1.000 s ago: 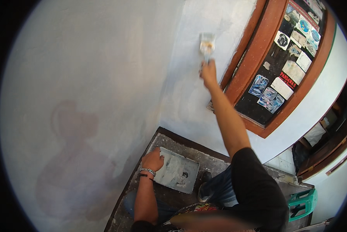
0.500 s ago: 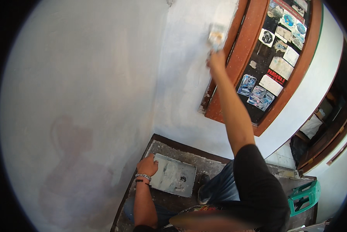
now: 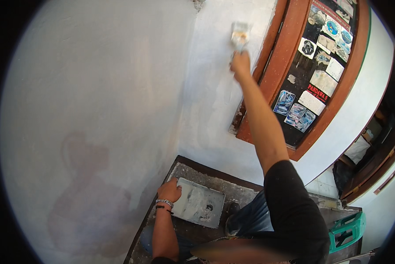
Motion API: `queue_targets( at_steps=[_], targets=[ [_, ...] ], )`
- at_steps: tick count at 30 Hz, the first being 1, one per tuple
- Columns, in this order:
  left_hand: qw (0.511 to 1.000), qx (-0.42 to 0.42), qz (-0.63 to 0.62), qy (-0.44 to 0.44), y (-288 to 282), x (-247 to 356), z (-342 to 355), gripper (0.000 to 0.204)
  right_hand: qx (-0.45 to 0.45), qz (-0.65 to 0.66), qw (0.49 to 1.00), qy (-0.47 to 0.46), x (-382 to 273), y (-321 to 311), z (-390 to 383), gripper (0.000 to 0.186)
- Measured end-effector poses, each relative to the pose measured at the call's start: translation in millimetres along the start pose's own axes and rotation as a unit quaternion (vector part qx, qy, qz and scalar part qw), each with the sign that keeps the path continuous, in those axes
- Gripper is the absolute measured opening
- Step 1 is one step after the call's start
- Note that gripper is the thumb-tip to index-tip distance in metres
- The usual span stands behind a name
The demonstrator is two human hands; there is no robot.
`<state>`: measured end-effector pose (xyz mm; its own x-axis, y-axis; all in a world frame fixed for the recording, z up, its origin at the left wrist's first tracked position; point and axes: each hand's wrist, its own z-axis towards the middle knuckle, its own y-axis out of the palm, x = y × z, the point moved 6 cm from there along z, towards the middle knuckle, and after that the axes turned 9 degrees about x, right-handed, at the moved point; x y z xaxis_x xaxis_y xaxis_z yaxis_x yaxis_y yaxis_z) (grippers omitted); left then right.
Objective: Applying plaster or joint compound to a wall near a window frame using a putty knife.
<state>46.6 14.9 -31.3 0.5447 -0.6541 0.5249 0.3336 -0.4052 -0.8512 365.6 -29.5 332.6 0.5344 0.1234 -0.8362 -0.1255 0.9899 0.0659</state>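
My right hand [image 3: 240, 65] grips the handle of a paintbrush [image 3: 240, 34], its pale, yellow-stained head against or very near the white wall [image 3: 206, 88], left of a wooden-framed window. At the bottom, my left hand [image 3: 169, 191] grips the upper-left edge of a grey paint tray [image 3: 197, 204], which is smeared with pale paint and has a dark patch inside. My fingers there are partly hidden. The tray is low, over a speckled concrete ledge with a dark border, beside my jeans and shoe.
The wooden window frame [image 3: 290, 44] holds a dark panel with several stickers. A large grey wall [image 3: 87, 79] fills the left, with my shadow on it. A dark doorway [image 3: 369, 149] stands at right, and a green plastic stool [image 3: 347, 229] sits at lower right.
The brush in my right hand has moved higher up the wall since a second ago, then slightly leftward over the last half second. My left hand stays on the tray. The view has shifted a little.
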Motion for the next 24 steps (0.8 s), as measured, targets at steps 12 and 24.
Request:
queue_targets(
  at_steps=[12, 24],
  targets=[
    [1.000, 0.005, -0.011, 0.003, 9, -6, 5, 0.033, 0.058, -0.294, 0.916, -0.267, -100, 1, 49, 0.031],
    [0.999, 0.007, -0.025, 0.019, 14, 3, 11, 0.034, 0.075, -0.400, 0.840, -0.360, -145, -5, 53, 0.029]
  ],
)
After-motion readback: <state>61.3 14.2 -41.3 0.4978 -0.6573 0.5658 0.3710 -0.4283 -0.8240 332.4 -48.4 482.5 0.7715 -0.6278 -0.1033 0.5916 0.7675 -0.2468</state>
